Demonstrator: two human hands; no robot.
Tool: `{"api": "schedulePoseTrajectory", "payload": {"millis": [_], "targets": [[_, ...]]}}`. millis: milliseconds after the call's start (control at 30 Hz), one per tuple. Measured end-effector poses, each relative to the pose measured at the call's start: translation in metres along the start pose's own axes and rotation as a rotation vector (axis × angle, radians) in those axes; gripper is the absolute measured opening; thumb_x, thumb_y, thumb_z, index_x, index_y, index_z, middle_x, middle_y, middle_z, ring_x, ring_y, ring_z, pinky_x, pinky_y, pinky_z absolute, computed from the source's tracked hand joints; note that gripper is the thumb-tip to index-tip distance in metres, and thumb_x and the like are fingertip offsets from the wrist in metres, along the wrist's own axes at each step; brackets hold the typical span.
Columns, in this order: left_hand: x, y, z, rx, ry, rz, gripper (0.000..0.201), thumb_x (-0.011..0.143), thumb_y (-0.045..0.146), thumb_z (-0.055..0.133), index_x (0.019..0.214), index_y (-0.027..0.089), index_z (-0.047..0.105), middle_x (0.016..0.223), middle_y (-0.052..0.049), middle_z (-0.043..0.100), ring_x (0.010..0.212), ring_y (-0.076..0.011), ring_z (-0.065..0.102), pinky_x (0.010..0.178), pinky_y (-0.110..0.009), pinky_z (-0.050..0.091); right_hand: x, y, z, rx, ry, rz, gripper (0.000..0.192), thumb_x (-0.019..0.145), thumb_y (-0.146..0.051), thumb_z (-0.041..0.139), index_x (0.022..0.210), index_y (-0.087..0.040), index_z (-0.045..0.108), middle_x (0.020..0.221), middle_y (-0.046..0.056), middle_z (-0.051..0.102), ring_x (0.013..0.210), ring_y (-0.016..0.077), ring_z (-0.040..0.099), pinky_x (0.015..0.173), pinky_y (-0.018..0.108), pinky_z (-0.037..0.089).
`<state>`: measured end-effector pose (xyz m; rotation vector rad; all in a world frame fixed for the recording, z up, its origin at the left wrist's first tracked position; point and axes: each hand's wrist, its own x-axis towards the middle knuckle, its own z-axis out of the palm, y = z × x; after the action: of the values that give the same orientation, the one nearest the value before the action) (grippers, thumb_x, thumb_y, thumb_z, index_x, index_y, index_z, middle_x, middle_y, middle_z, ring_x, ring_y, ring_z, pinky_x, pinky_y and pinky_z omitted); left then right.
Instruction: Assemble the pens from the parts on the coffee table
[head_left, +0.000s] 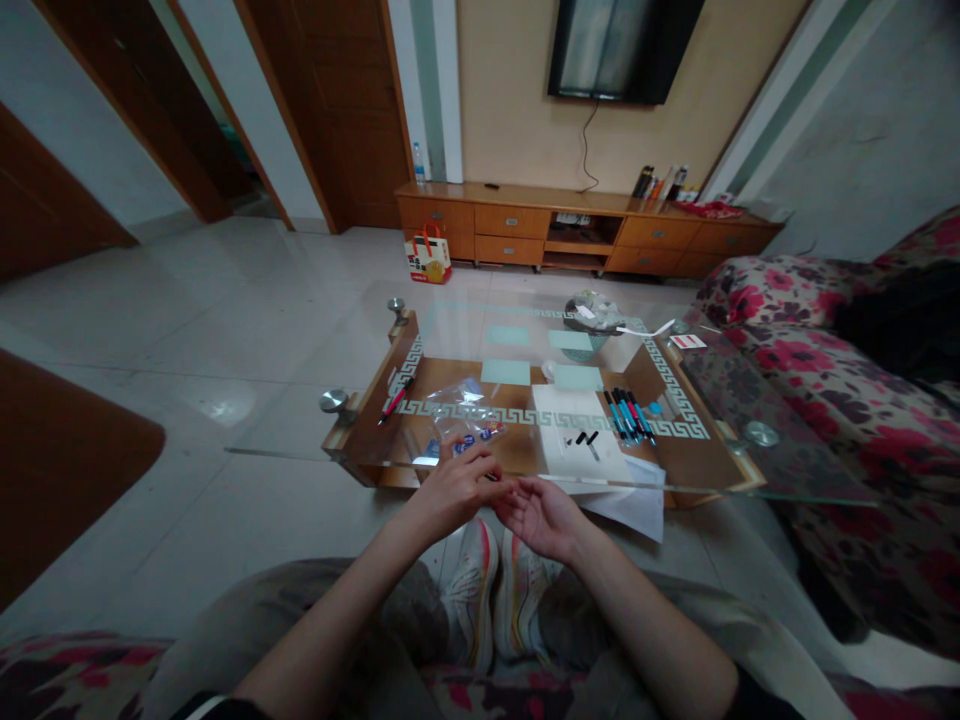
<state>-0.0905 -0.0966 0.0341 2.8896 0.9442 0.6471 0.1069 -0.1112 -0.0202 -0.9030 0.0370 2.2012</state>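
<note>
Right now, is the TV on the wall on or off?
Off, as far as shows: the TV screen is dark, with only pale streaks like room reflections and no picture. Its cable hangs down toward the cabinet.

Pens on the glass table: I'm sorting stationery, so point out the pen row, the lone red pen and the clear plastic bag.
pen row (628, 415), head view, middle of the barrels.
red pen (394, 399), head view, mid-barrel.
clear plastic bag (459, 412), head view, its crinkled centre.

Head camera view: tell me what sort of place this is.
Most likely a home living room. A wall-mounted television hangs above a long wooden cabinet, a floral sofa stands on the right, and a glass coffee table carrying pens and paper stands just beyond the person's hands.
</note>
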Motion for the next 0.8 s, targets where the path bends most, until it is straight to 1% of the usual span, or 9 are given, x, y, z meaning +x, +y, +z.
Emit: {"api": "schedulePoseTrajectory", "payload": {"millis": [100,233,333,400,467,533,633,700,800], "targets": [[0.0,-0.001,0.0,-0.011,0.021,-0.004,0.023,0.094,0.017,0.06,0.11,0.03,0.07,0.097,-0.004,0.067,0.104,-0.0214,0.057,0.099,-0.041,0.03,0.002,-0.001,-0.003,0.011,0.015,-0.012,0.014,0.089,-0.011,0.05,0.094,-0.009,0.063,0.078,0.009,0.072,0.075,0.0171,0.072,0.079,0.029,0.059],[-0.001,-0.005,0.006,-0.016,0.053,-0.04,0.022,0.095,0.02,0.058,0.11,0.03,0.071,0.093,-0.003,0.068,0.101,-0.0211,0.058,0.097,-0.041,0.03,0.002,-0.004,-0.004,0.023,0.039,-0.041,0.019,0.086,-0.007,0.05,0.1,-0.007,0.062,0.086,0.013,0.073,0.083,0.0187,0.073,0.081,0.03,0.059],[-0.002,-0.009,0.01,-0.024,0.082,-0.074,0.021,0.095,0.023,0.059,0.111,0.032,0.07,0.092,-0.003,0.069,0.1,-0.0213,0.059,0.097,-0.042,0.028,-0.001,-0.006,-0.002,-0.005,-0.019,-0.09,0.034,0.077,0.002,0.047,0.107,-0.006,0.062,0.095,0.014,0.073,0.09,0.0186,0.073,0.086,0.029,0.058],[-0.002,-0.01,0.012,-0.029,0.094,-0.085,0.022,0.096,0.025,0.059,0.114,0.032,0.07,0.094,-0.003,0.069,0.1,-0.021,0.059,0.096,-0.042,0.027,-0.002,-0.007,0.0,-0.065,-0.074,-0.123,0.048,0.069,0.007,0.045,0.112,-0.007,0.061,0.1,0.013,0.073,0.096,0.0177,0.072,0.091,0.029,0.057],[-0.002,-0.01,0.011,-0.032,0.111,-0.089,0.024,0.096,0.025,0.058,0.117,0.032,0.068,0.094,-0.003,0.07,0.099,-0.0206,0.059,0.095,-0.041,0.027,-0.005,-0.009,0.002,-0.139,-0.104,-0.164,0.053,0.065,0.009,0.045,0.113,-0.009,0.062,0.101,0.011,0.073,0.099,0.0172,0.071,0.095,0.03,0.056],[-0.001,-0.01,0.01,-0.037,0.13,-0.096,0.025,0.097,0.025,0.057,0.119,0.032,0.067,0.094,-0.003,0.07,0.098,-0.02,0.06,0.095,-0.04,0.027,-0.007,-0.01,0.005,-0.193,-0.099,-0.217,0.05,0.067,0.008,0.049,0.111,-0.01,0.063,0.1,0.01,0.074,0.099,0.0174,0.071,0.096,0.029,0.055],[0.001,-0.008,0.008,-0.056,0.141,-0.111,0.023,0.098,0.027,0.055,0.117,0.029,0.068,0.092,-0.003,0.07,0.094,-0.0187,0.061,0.093,-0.039,0.029,-0.012,-0.013,0.009,-0.216,-0.061,-0.26,0.04,0.07,0.007,0.055,0.106,-0.008,0.063,0.099,0.013,0.073,0.096,0.0185,0.072,0.091,0.026,0.057],[0.002,-0.008,0.007,-0.073,0.14,-0.118,0.02,0.099,0.028,0.054,0.113,0.026,0.068,0.092,-0.003,0.07,0.092,-0.0178,0.062,0.093,-0.038,0.03,-0.014,-0.017,0.011,-0.207,-0.035,-0.259,0.039,0.071,0.009,0.055,0.104,-0.008,0.063,0.097,0.013,0.073,0.093,0.018,0.073,0.087,0.024,0.058],[0.002,-0.009,0.008,-0.09,0.14,-0.122,0.019,0.099,0.027,0.053,0.11,0.025,0.068,0.092,-0.003,0.07,0.091,-0.0172,0.062,0.094,-0.038,0.031,-0.014,-0.022,0.01,-0.181,0.001,-0.269,0.039,0.072,0.011,0.053,0.104,-0.009,0.063,0.094,0.012,0.073,0.091,0.0164,0.073,0.086,0.023,0.059]]}}
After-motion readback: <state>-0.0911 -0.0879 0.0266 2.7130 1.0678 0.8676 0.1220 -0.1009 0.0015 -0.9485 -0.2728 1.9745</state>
